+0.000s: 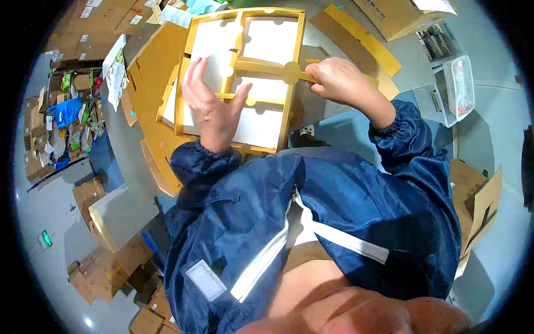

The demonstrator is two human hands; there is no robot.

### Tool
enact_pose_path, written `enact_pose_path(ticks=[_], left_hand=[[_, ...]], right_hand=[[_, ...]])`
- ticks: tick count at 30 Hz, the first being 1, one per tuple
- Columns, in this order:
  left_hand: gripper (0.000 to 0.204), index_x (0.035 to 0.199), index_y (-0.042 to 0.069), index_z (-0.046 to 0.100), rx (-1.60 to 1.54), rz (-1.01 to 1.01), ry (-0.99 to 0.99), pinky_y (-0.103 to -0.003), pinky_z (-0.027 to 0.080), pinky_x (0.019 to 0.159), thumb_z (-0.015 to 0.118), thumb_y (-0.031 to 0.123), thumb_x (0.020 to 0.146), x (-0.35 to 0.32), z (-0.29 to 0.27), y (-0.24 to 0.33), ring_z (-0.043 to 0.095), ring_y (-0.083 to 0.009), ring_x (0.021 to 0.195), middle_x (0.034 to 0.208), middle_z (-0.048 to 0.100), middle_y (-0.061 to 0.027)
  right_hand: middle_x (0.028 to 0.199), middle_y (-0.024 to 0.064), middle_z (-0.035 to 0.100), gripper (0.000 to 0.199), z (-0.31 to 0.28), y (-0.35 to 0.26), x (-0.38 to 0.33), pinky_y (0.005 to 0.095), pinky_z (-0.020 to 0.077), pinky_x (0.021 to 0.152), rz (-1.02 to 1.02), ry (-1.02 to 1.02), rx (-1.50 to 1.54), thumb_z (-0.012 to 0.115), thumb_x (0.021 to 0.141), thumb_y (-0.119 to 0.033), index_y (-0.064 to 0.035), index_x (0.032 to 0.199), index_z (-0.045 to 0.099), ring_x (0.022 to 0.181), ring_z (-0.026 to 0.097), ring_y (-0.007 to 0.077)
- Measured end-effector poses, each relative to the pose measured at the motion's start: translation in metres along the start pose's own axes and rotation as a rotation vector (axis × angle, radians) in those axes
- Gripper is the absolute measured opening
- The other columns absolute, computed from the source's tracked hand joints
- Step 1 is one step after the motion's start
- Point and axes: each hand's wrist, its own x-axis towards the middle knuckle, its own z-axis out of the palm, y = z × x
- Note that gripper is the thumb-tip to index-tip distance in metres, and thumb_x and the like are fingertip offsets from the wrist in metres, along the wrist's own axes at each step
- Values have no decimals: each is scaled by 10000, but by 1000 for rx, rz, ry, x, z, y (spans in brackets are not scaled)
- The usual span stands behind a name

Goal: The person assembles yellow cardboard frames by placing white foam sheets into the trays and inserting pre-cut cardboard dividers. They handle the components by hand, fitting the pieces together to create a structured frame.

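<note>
A shallow yellow cardboard box (300, 34) with a white inside lies in front of me, slightly tilted, split into compartments by yellow dividers. My right hand (340, 82), at the box's right side, is closed around the end of a yellow cardboard divider strip (260, 67). That strip has a round tab and crosses over the right wall into the box. Over the left compartments is my left hand (208, 106), its fingers stretched and thumb apart, with nothing in it. Whether its fingertips touch the box I cannot tell.
Flat brown cardboard (150, 106) lies under and left of the box. Yellow and brown cardboard pieces (361, 42) lie to the right, near a carton (395, 19). A clear plastic bin (460, 89) stands farther right. Cartons and bags (67, 114) are piled at left.
</note>
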Motion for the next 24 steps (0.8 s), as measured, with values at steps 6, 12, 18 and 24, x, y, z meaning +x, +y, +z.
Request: enact_pose_path(ticks=[6,12,18,24], left_hand=[[233,1010,79,656,287,326,-837,-387,561,844,744,218,845,25,-7,-15,715,-292,814,852,717,-130],[262,1071,-19,668,-275,-138,-1077,-387,556,710,651,213,950,24,-37,-64,699,-337,763,870,694,-221],[263,1065,-16,661,-208,-9,-1020,-382,567,723,697,197,914,12,-44,-74,700,-309,778,859,696,-211],[173,1023,-7,667,81,204,-926,-392,582,691,673,117,902,3,-40,-83,702,-349,748,844,704,-209]], right_hand=[[962,181,693,345,-6,-49,23,474,495,934,-214,-27,-180,709,799,-132,-73,1131,636,968,663,331],[1391,146,531,974,-3,-16,17,459,349,1125,-435,539,-32,884,624,-332,-110,1450,418,1314,486,310],[1027,104,682,522,6,-20,17,432,461,926,-281,408,-193,862,645,-256,-92,1070,607,1025,644,276],[870,87,708,315,31,-32,19,415,500,862,-35,281,-392,832,675,-206,-107,901,636,891,692,251]])
